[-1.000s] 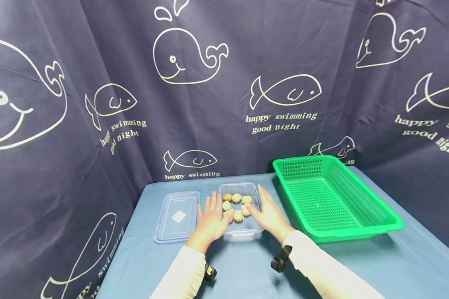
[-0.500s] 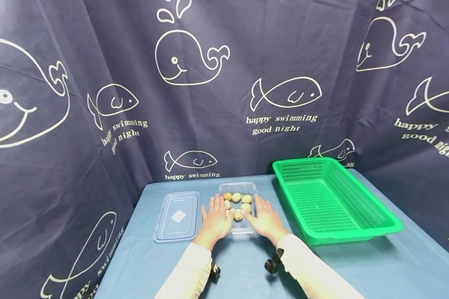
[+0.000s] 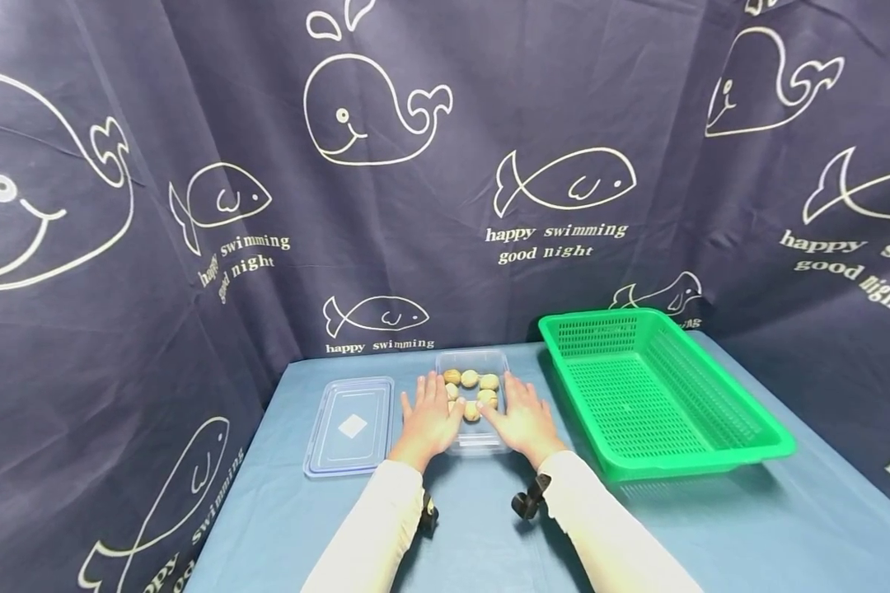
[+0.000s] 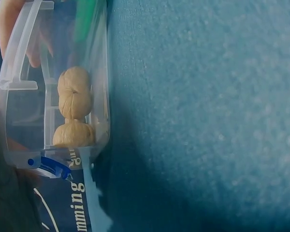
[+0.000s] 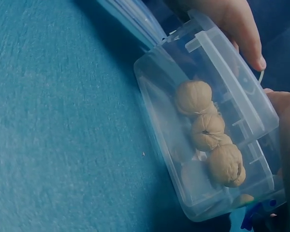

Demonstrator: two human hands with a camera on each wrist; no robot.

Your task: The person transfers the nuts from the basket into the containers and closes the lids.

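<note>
Both hands flank a clear plastic box, their straight fingers pressed along its left and right sides. My left hand and my right hand angle their thumbs inward over the open top. Several walnuts lie in a ring inside the box. In the left wrist view walnuts show through the box wall, with a blue sealing edge at the corner. From the right wrist, walnuts sit in a row behind the clear wall, and the left thumb reaches over the rim.
A clear lid with a white diamond-shaped patch lies flat to the left of the box. To the right stands a large green perforated basket. Blue cloth covers the table. A dark fish-print curtain rises behind.
The hands have closed in on the box sides, the right hand moving left. Since half a second ago, box and walnuts have shifted slightly away from the person. Lid and basket stay put.
</note>
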